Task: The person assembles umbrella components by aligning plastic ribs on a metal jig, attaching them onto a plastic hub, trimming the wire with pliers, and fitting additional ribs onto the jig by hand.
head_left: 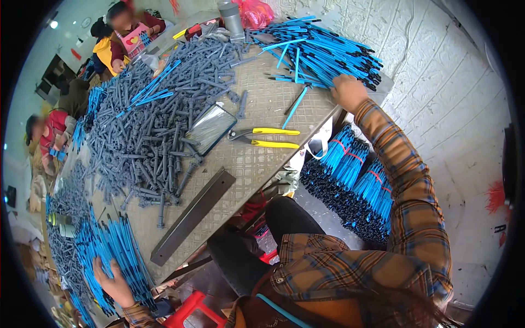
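My left hand (pixel 115 283) lies with its fingers spread on a row of thin blue rods (pixel 117 240) with dark ends, at the near left of the table. At the far right, my right hand (pixel 350 93) touches the edge of a loose pile of similar blue rods with black ends (pixel 322 46). Its fingers are curled in, and what they grip is hidden. Just left of that hand, a few single rods (pixel 295 106) lie apart from the pile.
A big heap of grey plastic bolt-like parts (pixel 147 126) covers the table's middle. Near it lie yellow-handled pliers (pixel 268 138), a film-wrapped flat box (pixel 212 128) and a dark metal bar (pixel 194 216). Bundled blue rods (pixel 350 158) stand below the right edge. Co-workers (pixel 128 35) sit across.
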